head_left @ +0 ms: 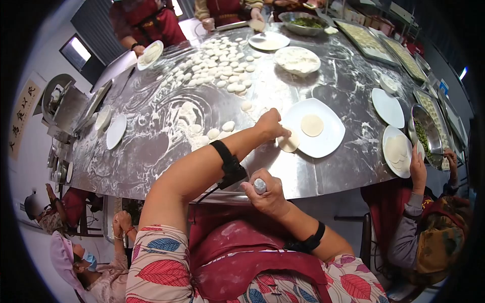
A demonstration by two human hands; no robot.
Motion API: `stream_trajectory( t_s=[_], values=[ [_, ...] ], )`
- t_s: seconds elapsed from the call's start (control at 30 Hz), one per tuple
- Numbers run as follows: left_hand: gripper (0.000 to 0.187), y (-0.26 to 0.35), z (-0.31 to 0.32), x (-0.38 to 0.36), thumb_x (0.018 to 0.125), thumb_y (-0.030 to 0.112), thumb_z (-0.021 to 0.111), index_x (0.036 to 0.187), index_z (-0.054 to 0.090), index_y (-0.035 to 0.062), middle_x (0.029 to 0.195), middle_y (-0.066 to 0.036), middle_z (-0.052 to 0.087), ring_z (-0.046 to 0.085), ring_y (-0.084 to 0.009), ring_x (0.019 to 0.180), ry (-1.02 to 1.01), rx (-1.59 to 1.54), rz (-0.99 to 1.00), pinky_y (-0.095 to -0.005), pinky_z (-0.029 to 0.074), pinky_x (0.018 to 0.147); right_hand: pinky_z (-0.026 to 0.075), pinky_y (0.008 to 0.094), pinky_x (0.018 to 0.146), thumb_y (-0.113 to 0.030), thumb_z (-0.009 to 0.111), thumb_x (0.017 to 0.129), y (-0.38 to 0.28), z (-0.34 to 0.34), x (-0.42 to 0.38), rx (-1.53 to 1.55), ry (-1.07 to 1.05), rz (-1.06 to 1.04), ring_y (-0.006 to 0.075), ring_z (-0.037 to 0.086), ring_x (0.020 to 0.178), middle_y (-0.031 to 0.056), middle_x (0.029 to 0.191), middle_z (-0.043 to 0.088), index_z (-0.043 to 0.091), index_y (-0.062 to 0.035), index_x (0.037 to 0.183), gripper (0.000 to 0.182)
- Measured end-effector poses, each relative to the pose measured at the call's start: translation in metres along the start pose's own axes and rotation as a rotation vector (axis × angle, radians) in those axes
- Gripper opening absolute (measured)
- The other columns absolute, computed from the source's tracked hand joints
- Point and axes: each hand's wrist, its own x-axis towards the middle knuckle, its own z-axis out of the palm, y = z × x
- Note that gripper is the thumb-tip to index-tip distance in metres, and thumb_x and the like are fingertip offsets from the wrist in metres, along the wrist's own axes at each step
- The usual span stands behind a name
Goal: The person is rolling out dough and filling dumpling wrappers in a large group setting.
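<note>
My left hand (pixel 273 126) reaches over the metal table and pinches the edge of a thin round dough wrapper (pixel 289 143). That wrapper is at the left rim of a white square plate (pixel 326 141). Another flat wrapper (pixel 312 125) lies on the plate. Near the table's front edge, my right hand (pixel 268 193) is wrapped round a floury rolling pin (pixel 260 186), whose rounded end points up. Several small dough pieces (pixel 228 126) lie on the table beside my left forearm.
Many dough discs (pixel 222 60) cover the far middle of the floured metal table (pixel 348 91). Beyond my plate stands a bowl of flour (pixel 297 59). At right, a co-worker's hand (pixel 418 169) is beside a plate of wrappers (pixel 396 151) and a bowl of green filling (pixel 424 134).
</note>
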Motion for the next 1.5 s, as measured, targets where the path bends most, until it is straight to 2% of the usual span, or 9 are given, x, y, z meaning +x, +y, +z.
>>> stream_trajectory(
  t_s=[0.07,0.27,0.57,0.73,0.83,1.03,1.2,1.27,1.5],
  values=[
    [0.041,0.001,-0.006,-0.003,0.065,0.018,0.081,0.093,0.058,-0.0014,0.076,-0.011,0.062,0.056,-0.017,0.063,-0.065,0.004,-0.069,-0.0316,0.047,0.059,0.043,0.0284,0.045,-0.007,0.07,0.077,0.001,0.004,0.001,-0.004,0.017,-0.051,0.0179,0.056,0.049,0.0081,0.062,0.056,0.051,-0.0029,0.078,0.019],
    [0.02,0.001,-0.006,-0.01,0.067,0.013,0.073,0.069,0.058,0.0003,0.067,-0.008,0.059,0.055,-0.0156,0.062,-0.062,-0.09,-0.031,-0.0284,0.045,0.059,0.042,0.0285,0.046,-0.006,0.07,0.077,0.004,-0.003,0.001,-0.005,-0.004,-0.043,0.0177,0.056,0.05,0.0086,0.063,0.056,0.051,-0.003,0.078,0.019],
    [0.014,0.043,-0.013,0.009,0.075,0.01,0.061,0.084,0.057,0.0006,0.077,-0.007,0.06,0.055,-0.0119,0.071,-0.021,-0.443,0.298,-0.0262,0.045,0.064,0.043,0.0291,0.046,-0.007,0.07,0.076,0.004,-0.002,0.0,-0.009,-0.003,-0.078,0.0196,0.056,0.049,0.0083,0.063,0.056,0.052,-0.0034,0.078,0.019],
    [0.05,0.037,-0.019,0.043,0.081,0.023,0.066,0.118,0.049,-0.0062,0.111,-0.018,0.056,0.057,-0.0223,0.096,-0.038,-0.205,0.174,-0.0296,0.049,0.079,0.043,0.0321,0.047,-0.005,0.07,0.075,-0.001,-0.006,-0.001,0.001,-0.032,-0.005,0.0248,0.058,0.052,0.0108,0.065,0.056,0.052,-0.0032,0.078,0.019],
    [0.035,0.013,-0.054,0.038,0.08,0.018,0.065,0.107,0.056,-0.0035,0.098,-0.013,0.061,0.06,-0.0199,0.089,-0.02,-0.405,0.085,-0.03,0.051,0.071,0.045,0.034,0.049,-0.004,0.071,0.074,-0.002,-0.005,-0.001,0.027,-0.045,0.036,0.0299,0.059,0.054,0.0126,0.066,0.056,0.053,-0.0035,0.079,0.018],
    [0.014,-0.035,-0.104,-0.005,0.08,0.012,0.061,0.087,0.061,-0.0005,0.08,-0.008,0.063,0.063,-0.0164,0.071,0.016,-0.187,-0.094,-0.0287,0.053,0.061,0.046,0.0329,0.049,-0.004,0.07,0.074,0.013,0.0,-0.007,0.005,-0.029,0.041,0.027,0.061,0.054,0.0114,0.067,0.057,0.053,-0.0038,0.079,0.018],
    [0.016,-0.04,-0.065,0.0,0.078,0.008,0.06,0.088,0.063,-0.0041,0.078,-0.011,0.065,0.064,-0.0156,0.069,-0.195,-0.357,-0.047,-0.0255,0.053,0.06,0.044,0.0284,0.047,-0.005,0.071,0.076,0.005,-0.001,-0.004,0.032,-0.036,0.151,0.018,0.057,0.05,0.0077,0.061,0.055,0.053,-0.0048,0.078,0.018],
    [0.019,-0.017,-0.037,0.011,0.079,0.011,0.061,0.09,0.064,-0.0045,0.073,-0.011,0.065,0.064,-0.0159,0.064,-0.136,-0.079,0.041,-0.0261,0.052,0.058,0.044,0.028,0.047,-0.005,0.07,0.076,0.008,-0.001,-0.006,0.013,-0.024,0.123,0.017,0.056,0.049,0.0073,0.06,0.055,0.053,-0.0048,0.078,0.018],
    [0.031,0.022,0.019,0.023,0.068,0.016,0.069,0.087,0.062,-0.0074,0.075,-0.018,0.066,0.066,-0.0222,0.067,-0.011,-0.004,-0.219,-0.0319,0.054,0.06,0.044,0.0277,0.046,-0.002,0.07,0.076,0.015,-0.005,-0.019,-0.06,-0.02,0.032,0.0155,0.056,0.049,0.008,0.061,0.055,0.051,-0.0038,0.081,0.019]
  ],
)
